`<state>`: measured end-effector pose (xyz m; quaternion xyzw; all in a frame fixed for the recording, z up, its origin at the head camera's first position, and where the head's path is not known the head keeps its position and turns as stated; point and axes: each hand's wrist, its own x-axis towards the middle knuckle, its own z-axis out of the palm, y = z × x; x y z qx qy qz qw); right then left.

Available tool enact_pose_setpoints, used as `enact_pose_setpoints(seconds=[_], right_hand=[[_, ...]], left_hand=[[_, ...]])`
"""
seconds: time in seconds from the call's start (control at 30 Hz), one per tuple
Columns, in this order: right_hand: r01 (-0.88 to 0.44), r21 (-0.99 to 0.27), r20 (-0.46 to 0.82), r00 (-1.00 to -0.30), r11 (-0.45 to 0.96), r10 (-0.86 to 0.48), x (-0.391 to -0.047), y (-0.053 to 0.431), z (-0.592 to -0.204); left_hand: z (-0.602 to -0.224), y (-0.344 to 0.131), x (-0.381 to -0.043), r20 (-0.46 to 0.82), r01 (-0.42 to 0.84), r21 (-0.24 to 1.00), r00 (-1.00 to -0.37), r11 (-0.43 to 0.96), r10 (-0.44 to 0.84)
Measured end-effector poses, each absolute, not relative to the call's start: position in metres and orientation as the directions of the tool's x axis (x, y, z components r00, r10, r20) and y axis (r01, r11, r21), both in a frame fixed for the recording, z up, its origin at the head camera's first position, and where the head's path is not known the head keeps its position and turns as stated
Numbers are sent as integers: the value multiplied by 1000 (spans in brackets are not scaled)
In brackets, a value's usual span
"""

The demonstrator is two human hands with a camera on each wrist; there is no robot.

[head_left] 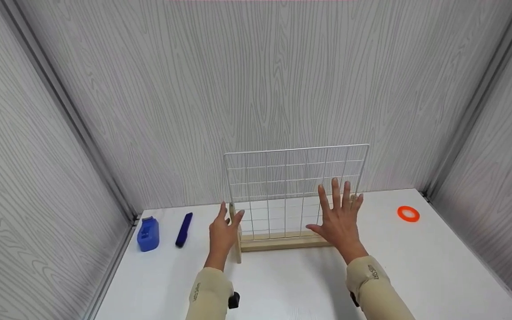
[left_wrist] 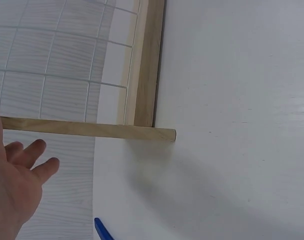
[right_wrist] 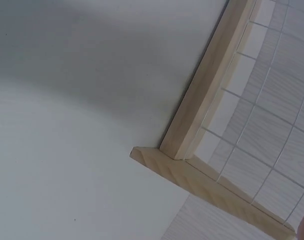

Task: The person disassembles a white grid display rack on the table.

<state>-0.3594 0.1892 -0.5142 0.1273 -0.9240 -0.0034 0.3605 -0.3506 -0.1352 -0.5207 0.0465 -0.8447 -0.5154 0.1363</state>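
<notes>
A white wire grid (head_left: 296, 150) stands upright in a pale wooden frame on the white table. The frame has a bottom rail (head_left: 282, 244) and an upright side piece at each end. My left hand (head_left: 222, 235) is at the left side piece (left_wrist: 91, 128), thumb to its right and the other fingers spread loosely to its left. In front of the grid's right part, my right hand (head_left: 340, 224) has its fingers straight and spread, holding nothing. The right wrist view shows the right side piece (right_wrist: 192, 185) and only a bit of that hand at the edge.
On the left of the table (head_left: 167, 284) lie a chunky blue object (head_left: 148, 234), like a tape dispenser, and a slim dark blue one (head_left: 184, 230). A flat orange ring (head_left: 408, 214) lies at the right. Grey wood-patterned panels (head_left: 256, 80) rise around the table.
</notes>
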Motion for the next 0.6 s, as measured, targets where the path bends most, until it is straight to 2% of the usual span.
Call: enact_pose_setpoints(seconds=[0.17,0.27,0.37,0.6], right_hand=[[-183,139,563,-794,973,-230,-358,179,-508],[-172,176,536,-809,969,-241,-358,173,-504],[-180,188,557,-790,966,-256,-358,168,-503],[-261,151,659,-692,953,-294,-364,153,-509]], left_hand=[[-518,-134,-354,180,52,883,-956,466,-234],[-515,-133,-355,180,55,889,-955,454,-237],[-514,-131,-355,193,70,896,-951,440,-243],[-514,-128,-354,207,92,909,-947,407,-247]])
